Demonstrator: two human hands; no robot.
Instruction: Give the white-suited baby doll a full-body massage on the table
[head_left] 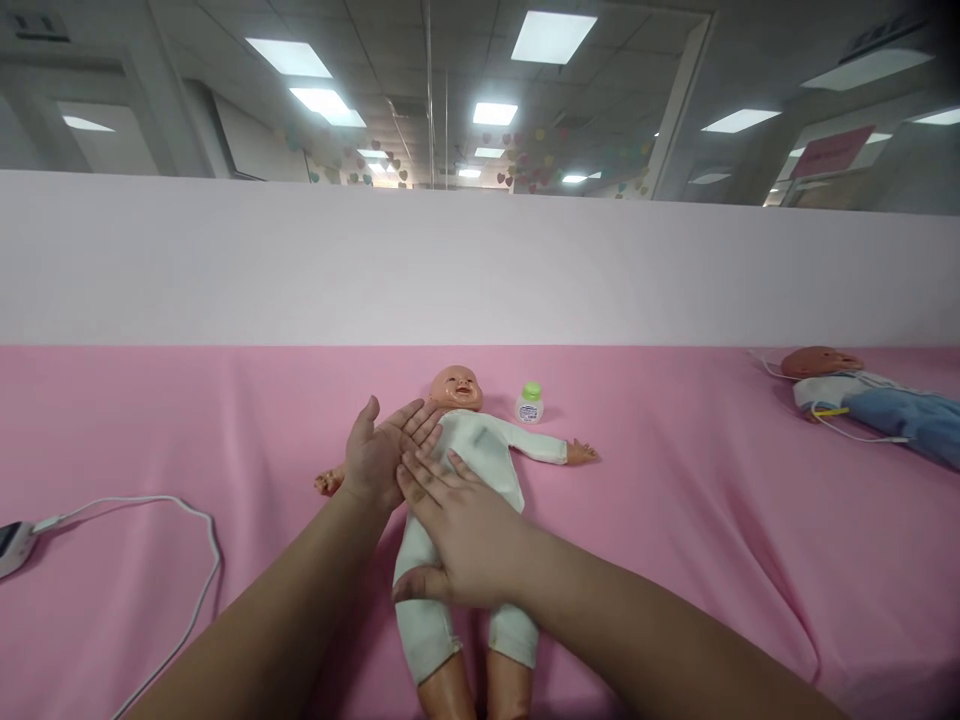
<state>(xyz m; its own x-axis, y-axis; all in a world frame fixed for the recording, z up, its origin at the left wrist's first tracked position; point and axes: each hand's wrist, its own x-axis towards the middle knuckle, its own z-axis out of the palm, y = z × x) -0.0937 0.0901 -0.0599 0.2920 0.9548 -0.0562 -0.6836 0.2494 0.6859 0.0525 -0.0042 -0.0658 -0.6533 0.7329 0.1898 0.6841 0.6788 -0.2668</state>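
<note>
A baby doll [480, 440] in a white suit lies on its back on the pink sheet, head away from me and arms out to the sides. My left hand [386, 455] is palm up with fingers stretched, over the doll's shoulder and arm on the left. Across the doll's belly, my right hand [469, 530] is palm down with its fingers extended, their tips meeting the left palm. Neither hand holds anything that I can see. Beside the doll's head stands a small clear bottle [529, 408] with a green cap.
Another doll [885, 395] in white and blue lies at the far right, with a thin white tube or cord near it. At the left, a white device [13, 548] has a white cable [206, 520] running toward me. A white wall [480, 270] and glass panes rise behind.
</note>
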